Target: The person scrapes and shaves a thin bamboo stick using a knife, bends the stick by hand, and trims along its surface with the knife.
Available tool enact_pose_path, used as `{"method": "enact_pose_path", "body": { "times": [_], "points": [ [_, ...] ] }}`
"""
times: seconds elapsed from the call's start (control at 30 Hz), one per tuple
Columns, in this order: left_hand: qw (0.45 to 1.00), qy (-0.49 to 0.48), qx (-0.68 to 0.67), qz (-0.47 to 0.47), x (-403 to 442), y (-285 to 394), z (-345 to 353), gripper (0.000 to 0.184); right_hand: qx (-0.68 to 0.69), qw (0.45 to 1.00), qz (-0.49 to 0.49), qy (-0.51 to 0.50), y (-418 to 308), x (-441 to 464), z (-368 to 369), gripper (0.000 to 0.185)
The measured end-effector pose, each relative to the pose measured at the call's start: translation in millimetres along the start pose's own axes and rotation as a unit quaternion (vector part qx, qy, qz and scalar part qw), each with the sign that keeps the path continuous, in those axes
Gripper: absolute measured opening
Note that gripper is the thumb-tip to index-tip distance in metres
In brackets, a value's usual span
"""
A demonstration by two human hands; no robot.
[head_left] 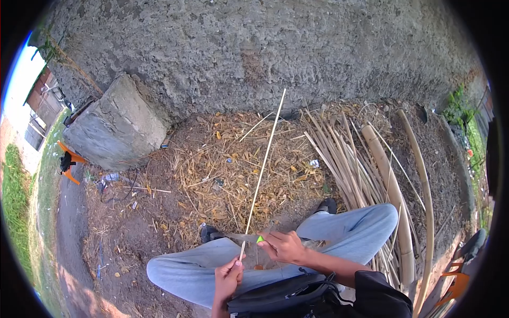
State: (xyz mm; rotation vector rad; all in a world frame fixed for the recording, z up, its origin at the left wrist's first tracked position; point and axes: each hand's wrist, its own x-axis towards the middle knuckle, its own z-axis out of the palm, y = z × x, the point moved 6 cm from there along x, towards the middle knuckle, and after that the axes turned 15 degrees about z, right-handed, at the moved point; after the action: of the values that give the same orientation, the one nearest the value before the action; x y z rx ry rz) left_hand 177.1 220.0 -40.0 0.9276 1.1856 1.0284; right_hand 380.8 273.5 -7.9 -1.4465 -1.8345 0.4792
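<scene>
A long, thin bamboo strip (268, 151) runs from my lap out toward the wall. My left hand (229, 276) is closed around its near end. In my right hand (284, 247) is a knife (241, 237), gripped by a handle with a bright green part showing. Its blade points left and crosses the strip just beyond my left hand; whether the edge touches the strip I cannot make out. Both hands are between my bent knees, above my lap.
Split bamboo strips (344, 159) lie piled at the right, beside a thick bamboo pole (389, 185) and a thinner curved pole (421, 175). A concrete block (124, 124) stands at the left, against a rough wall (254, 47). Dry leaves and shavings (217, 169) cover the ground ahead.
</scene>
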Motion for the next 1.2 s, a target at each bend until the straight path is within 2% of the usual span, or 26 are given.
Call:
{"method": "enact_pose_path", "body": {
  "times": [0.07, 0.33, 0.4, 0.53, 0.67, 0.83, 0.93, 1.0, 1.03, 1.2],
  "points": [
    [1.0, -0.004, -0.026, -0.018, 0.4, -5.9, 3.1, 0.03, -0.013, 1.0, -0.007, 0.008, 2.2, -0.8, -0.8, 0.03],
    [0.994, -0.038, 0.084, 0.056, 0.6, -18.9, 4.0, 0.03, -0.062, 0.998, -0.018, 0.015, 3.8, -7.0, -3.3, 0.031],
    [0.997, -0.041, 0.059, 0.036, 1.9, -19.7, 4.4, 0.03, -0.028, 0.999, -0.023, 0.029, 7.9, -8.7, -1.7, 0.032],
    [0.999, -0.027, -0.016, -0.027, 4.2, -24.6, 8.0, 0.03, -0.047, 0.998, -0.023, 0.016, 9.7, -11.1, 5.0, 0.033],
    [0.999, -0.026, -0.022, -0.028, 4.1, -28.7, 7.3, 0.03, -0.056, 0.998, -0.037, 0.019, 9.6, -10.0, 6.3, 0.033],
    [0.998, -0.029, 0.043, 0.027, 3.8, -24.2, 9.1, 0.03, -0.052, 0.996, -0.039, 0.056, 16.7, -11.9, 6.5, 0.033],
    [0.994, -0.051, 0.085, 0.053, 1.9, -22.6, 9.2, 0.03, -0.066, 0.995, -0.021, 0.068, 19.8, -7.5, 0.0, 0.03],
    [0.992, -0.059, 0.096, 0.055, -3.7, -31.6, 4.6, 0.03, -0.061, 0.985, 0.105, 0.124, 44.8, 4.7, -12.0, 0.025],
    [0.99, -0.068, 0.107, 0.055, -5.8, -35.2, 2.5, 0.029, -0.054, 0.982, 0.132, 0.127, 54.4, 10.0, -19.9, 0.024],
    [0.99, -0.1, 0.085, 0.051, -6.7, -22.5, 2.1, 0.029, -0.059, 0.976, 0.136, 0.16, 67.1, 24.6, -43.7, 0.024]
  ]
}}
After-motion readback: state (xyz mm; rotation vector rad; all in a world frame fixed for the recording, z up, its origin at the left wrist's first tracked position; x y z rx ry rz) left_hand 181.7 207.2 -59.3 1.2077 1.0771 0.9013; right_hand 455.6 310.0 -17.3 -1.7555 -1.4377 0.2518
